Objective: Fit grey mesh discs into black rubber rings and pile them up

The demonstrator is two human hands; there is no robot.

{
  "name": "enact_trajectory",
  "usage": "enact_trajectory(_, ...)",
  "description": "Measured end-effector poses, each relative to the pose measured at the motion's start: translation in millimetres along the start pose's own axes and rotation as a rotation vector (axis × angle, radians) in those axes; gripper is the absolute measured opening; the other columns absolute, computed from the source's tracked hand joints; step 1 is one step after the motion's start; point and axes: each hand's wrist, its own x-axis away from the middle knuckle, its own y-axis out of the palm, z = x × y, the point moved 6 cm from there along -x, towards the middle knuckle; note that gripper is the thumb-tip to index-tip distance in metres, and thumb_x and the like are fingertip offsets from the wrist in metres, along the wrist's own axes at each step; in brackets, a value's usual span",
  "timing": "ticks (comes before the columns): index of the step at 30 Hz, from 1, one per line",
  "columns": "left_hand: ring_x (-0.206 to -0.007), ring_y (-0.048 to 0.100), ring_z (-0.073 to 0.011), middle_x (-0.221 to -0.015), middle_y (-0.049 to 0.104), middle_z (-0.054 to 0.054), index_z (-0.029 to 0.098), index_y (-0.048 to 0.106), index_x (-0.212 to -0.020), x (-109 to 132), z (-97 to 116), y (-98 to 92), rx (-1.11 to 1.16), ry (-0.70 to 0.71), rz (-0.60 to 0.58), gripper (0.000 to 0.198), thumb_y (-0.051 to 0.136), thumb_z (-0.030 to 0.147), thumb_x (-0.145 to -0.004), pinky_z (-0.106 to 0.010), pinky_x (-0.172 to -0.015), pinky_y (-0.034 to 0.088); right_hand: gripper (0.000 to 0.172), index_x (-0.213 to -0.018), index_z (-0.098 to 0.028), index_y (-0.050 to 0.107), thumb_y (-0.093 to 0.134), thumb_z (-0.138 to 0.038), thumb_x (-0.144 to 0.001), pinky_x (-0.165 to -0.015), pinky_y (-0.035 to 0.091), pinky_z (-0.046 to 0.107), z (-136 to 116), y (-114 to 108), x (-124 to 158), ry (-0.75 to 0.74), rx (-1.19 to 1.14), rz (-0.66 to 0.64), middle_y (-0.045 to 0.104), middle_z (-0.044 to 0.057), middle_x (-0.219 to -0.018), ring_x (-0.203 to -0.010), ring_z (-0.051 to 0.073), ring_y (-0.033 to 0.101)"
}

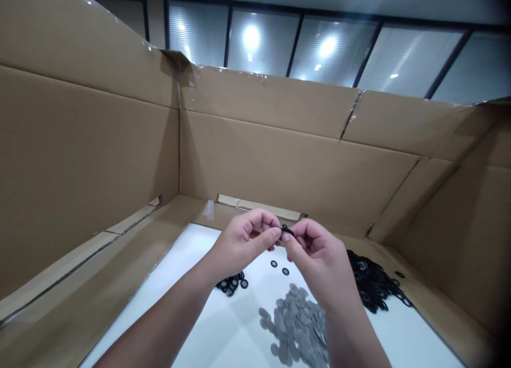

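Black in colour, the small ring [286, 231] sits at the meeting point of your two hands, raised above the white bench [187, 256] and clear of its surface. Your left hand [243, 245] is closed, its thumb and forefinger brought together against the ring's left edge. Your right hand [315, 256] is closed likewise, with thumb and forefinger pinching the ring from the right, so the fingertips of both hands touch around it. Only the top arc of the ring shows; the rest is hidden behind the fingertips. Whether either hand holds a second part cannot be told.

Note the parts on the bench beneath the hands:

- Two loose rings [279, 267] lie just below the held ring, apart from each other.
- A small cluster of black rings [232, 284] lies under your left wrist.
- A heap of grey discs [297, 322] lies near you, partly covered by your right forearm.
- A large heap of black rings [373, 285] lies to the right of your right hand, reaching onto the cardboard edge.

Cardboard walls [279, 155] stand around the bench on the left, far and right sides.
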Motion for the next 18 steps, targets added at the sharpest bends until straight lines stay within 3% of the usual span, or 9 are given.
enact_trajectory(12,-0.070,0.066,-0.0131,-0.079,0.068,-0.003,0.015,0.065,-0.094,-3.8,-3.0,-4.8,0.130,-0.015,0.023,0.024,0.072,0.037,-0.089,-0.026,-0.069,0.056,0.016,-0.081,-0.020,0.064,0.066,-0.035,-0.087,-0.054,0.043,0.027,-0.4,5.8,-2.5,-0.091,-0.056,0.048,0.053,-0.001,-0.064,-0.059,0.015,0.054)
enact_trajectory(14,-0.072,0.064,-0.0134,-0.079,0.065,-0.002,0.016,0.062,-0.093,-3.2,-1.6,-4.1,0.044,-0.022,-0.009,0.023,0.067,0.038,-0.092,-0.027,-0.070,0.054,0.019,-0.077,-0.020,0.062,0.067,-0.036,-0.087,-0.053,0.042,0.026,1.4,6.2,-2.8,-0.071,-0.050,0.040,0.051,-0.003,-0.062,-0.057,0.014,0.052)
enact_trajectory(18,-0.073,0.056,-0.0129,-0.078,0.058,0.000,0.018,0.055,-0.091,-0.2,8.4,-2.6,-0.350,0.088,0.000,0.020,0.048,0.034,-0.102,-0.025,-0.069,0.044,0.021,-0.074,-0.020,0.060,0.066,-0.036,-0.086,-0.051,0.037,0.025,4.8,6.6,-3.9,-0.018,-0.022,0.046,0.049,-0.004,-0.058,-0.054,0.013,0.047)
